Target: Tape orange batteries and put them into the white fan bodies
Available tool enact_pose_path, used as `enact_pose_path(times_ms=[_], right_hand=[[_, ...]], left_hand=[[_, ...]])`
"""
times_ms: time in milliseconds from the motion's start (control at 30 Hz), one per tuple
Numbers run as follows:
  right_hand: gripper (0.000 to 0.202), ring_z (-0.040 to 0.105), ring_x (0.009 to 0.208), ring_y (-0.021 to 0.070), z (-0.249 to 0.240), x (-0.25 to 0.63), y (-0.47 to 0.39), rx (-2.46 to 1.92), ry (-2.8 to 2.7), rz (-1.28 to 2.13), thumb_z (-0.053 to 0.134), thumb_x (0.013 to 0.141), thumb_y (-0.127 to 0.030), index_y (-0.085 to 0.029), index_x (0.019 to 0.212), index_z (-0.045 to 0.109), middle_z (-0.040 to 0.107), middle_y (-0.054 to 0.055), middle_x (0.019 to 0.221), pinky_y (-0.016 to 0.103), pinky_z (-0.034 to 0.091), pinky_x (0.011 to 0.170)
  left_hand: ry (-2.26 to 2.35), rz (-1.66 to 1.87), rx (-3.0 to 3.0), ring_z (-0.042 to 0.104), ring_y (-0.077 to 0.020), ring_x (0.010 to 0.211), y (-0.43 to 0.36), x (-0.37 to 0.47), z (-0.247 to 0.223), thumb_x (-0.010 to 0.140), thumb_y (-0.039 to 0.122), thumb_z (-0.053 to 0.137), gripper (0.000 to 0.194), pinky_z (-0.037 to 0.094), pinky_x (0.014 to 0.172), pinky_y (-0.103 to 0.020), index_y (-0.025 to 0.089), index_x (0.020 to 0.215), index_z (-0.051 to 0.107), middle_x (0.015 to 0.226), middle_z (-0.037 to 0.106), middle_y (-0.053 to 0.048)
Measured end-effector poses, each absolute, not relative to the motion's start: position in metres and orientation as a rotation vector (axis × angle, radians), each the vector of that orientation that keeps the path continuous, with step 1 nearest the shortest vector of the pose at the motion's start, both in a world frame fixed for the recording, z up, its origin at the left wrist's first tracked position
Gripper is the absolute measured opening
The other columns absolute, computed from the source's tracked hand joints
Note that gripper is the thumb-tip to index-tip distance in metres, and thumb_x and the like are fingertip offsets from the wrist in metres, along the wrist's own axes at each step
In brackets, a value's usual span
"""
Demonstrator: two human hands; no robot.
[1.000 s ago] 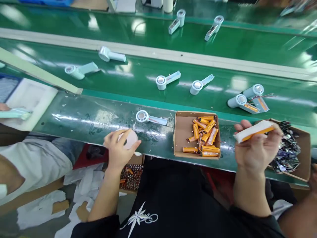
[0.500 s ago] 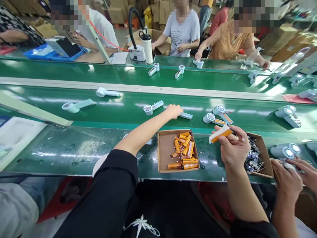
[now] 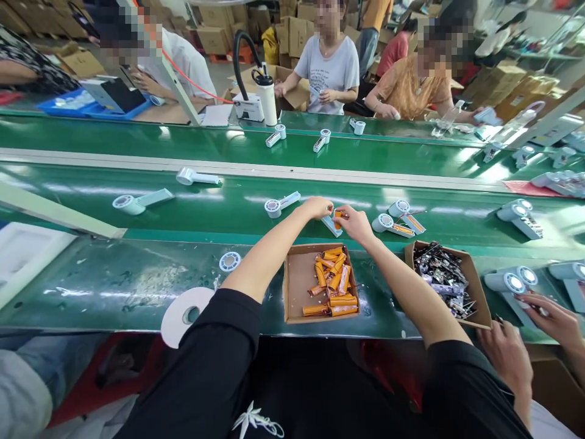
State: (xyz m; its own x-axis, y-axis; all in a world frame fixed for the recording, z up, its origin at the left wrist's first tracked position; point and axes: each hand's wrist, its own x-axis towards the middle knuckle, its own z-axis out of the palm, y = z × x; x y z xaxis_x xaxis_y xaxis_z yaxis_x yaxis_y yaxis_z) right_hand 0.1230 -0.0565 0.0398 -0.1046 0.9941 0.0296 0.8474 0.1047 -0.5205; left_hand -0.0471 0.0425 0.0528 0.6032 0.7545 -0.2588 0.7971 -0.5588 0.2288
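Note:
My left hand (image 3: 319, 208) is closed around one end of a light blue handheld fan (image 3: 333, 227) lying on the green belt; the fan's head is hidden under the fingers. My right hand (image 3: 357, 224) pinches an orange-wrapped battery (image 3: 337, 219) just above the fan's handle, close to the left fingertips. Whether the battery touches the handle I cannot tell. Below both hands, a cardboard tray (image 3: 296, 286) holds several orange batteries (image 3: 338, 271). Two fans (image 3: 384, 222) with orange batteries in their open handles lie right of my right hand.
More fans (image 3: 273, 208) rest along the belt (image 3: 237, 210). A carton of small metal parts (image 3: 443, 277) stands right of the tray, beside a co-worker's hands (image 3: 507, 350). A white tape roll (image 3: 171, 317) lies at the bench's front edge. Several people work across the belt.
My right hand has moved left and forward, carrying the battery from beside the parts carton to the fan. My left hand stays at the fan, whose handle is now angled toward me.

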Motion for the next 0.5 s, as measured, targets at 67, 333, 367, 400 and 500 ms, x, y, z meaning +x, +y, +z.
enact_pose_path(times_ms=[67,333,367,400,500], right_hand=[[0.037,0.076,0.111,0.0316,0.035,0.117,-0.054,-1.868,-2.117,0.504,0.066,0.102,-0.04,-0.022,0.133,0.069,0.081,0.013,0.111,0.04,0.057,0.098],[0.04,0.073,0.113,0.037,0.028,0.107,-0.05,-2.053,-2.379,0.446,0.06,0.104,-0.043,-0.029,0.141,0.069,0.077,0.018,0.12,0.044,0.056,0.095],[0.042,0.073,0.112,0.037,0.028,0.108,-0.051,-2.057,-2.395,0.446,0.057,0.105,-0.045,-0.031,0.143,0.068,0.077,0.018,0.121,0.045,0.056,0.094],[0.044,0.074,0.112,0.0372,0.028,0.109,-0.051,-2.059,-2.41,0.449,0.054,0.106,-0.048,-0.033,0.145,0.066,0.077,0.017,0.121,0.046,0.057,0.092],[0.047,0.072,0.114,0.0379,0.028,0.11,-0.045,-2.069,-2.446,0.461,0.056,0.104,-0.052,-0.031,0.143,0.068,0.076,0.018,0.123,0.047,0.056,0.094]], left_hand=[[1.326,-0.118,2.473,0.07,-0.0265,0.112,0.041,-0.045,0.047,0.096,0.033,0.058,0.029,0.052,0.096,-0.034,0.027,0.116,0.078,0.12,0.077,-0.008],[1.439,0.018,2.369,0.07,-0.027,0.109,0.033,-0.029,0.038,0.092,0.026,0.062,0.022,0.053,0.093,-0.035,0.025,0.105,0.079,0.117,0.076,-0.01],[1.44,0.028,2.364,0.07,-0.0266,0.108,0.032,-0.029,0.038,0.092,0.025,0.062,0.021,0.053,0.093,-0.035,0.025,0.105,0.079,0.116,0.077,-0.01],[1.44,0.038,2.358,0.07,-0.0266,0.108,0.031,-0.028,0.039,0.092,0.025,0.062,0.021,0.053,0.093,-0.035,0.025,0.104,0.079,0.116,0.077,-0.01],[1.44,0.068,2.34,0.07,-0.028,0.109,0.03,-0.026,0.038,0.092,0.023,0.062,0.022,0.053,0.094,-0.037,0.024,0.104,0.079,0.117,0.076,-0.011]])
